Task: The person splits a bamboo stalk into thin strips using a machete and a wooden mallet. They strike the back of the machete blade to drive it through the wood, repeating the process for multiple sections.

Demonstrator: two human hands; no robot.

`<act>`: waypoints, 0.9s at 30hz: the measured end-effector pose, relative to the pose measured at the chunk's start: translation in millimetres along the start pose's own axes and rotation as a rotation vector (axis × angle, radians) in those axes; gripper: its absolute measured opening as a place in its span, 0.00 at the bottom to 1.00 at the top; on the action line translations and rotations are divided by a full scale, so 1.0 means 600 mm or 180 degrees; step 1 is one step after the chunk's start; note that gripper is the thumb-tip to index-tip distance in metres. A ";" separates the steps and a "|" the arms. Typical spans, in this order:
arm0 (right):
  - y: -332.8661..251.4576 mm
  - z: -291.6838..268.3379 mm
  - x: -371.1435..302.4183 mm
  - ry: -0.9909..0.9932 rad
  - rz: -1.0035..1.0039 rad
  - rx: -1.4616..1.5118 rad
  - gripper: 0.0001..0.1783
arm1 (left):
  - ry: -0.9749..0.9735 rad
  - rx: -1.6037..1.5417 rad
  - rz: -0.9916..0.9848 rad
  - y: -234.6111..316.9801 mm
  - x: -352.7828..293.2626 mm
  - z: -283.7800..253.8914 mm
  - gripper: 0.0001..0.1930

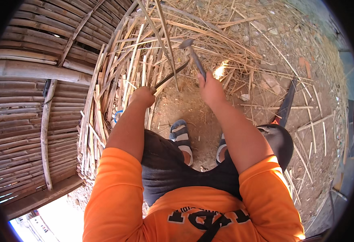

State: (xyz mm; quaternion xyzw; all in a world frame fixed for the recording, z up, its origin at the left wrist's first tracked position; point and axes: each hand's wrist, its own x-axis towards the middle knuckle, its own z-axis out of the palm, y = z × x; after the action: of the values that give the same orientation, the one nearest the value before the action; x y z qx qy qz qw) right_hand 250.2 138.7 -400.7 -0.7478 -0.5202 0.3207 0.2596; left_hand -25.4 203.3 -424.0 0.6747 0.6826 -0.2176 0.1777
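My left hand (143, 97) is closed round the handle of a long dark-bladed knife (171, 75), which slants up to the right. The blade crosses a bamboo strip (164, 29), whose two long arms spread apart toward the far side and meet near the blade. Closed round a hammer's handle, my right hand (212, 90) holds the hammer (196, 60) upright. Its dark head is up and beyond the knife tip, apart from the blade. My fingers hide most of the knife's grip.
A large pile of split bamboo strips (98, 105) lies left, beside a bamboo slat wall (19, 101). On the right, a saw (286, 101) with a red-orange handle lies near my knee. Loose strips and straw litter the dirt floor, around my sandals (180, 135).
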 end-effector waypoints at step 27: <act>-0.059 -0.013 0.022 0.0720 -0.0290 0.0826 0.23 | -0.0053 -0.0054 0.0068 -0.009 0.016 0.035 0.20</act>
State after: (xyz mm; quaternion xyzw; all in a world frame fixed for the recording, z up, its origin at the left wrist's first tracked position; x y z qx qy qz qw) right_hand 237.6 162.1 -373.0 -0.7150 -0.4753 0.2868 0.4250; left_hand -32.2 199.9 -446.4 0.6786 0.6756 -0.2156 0.1914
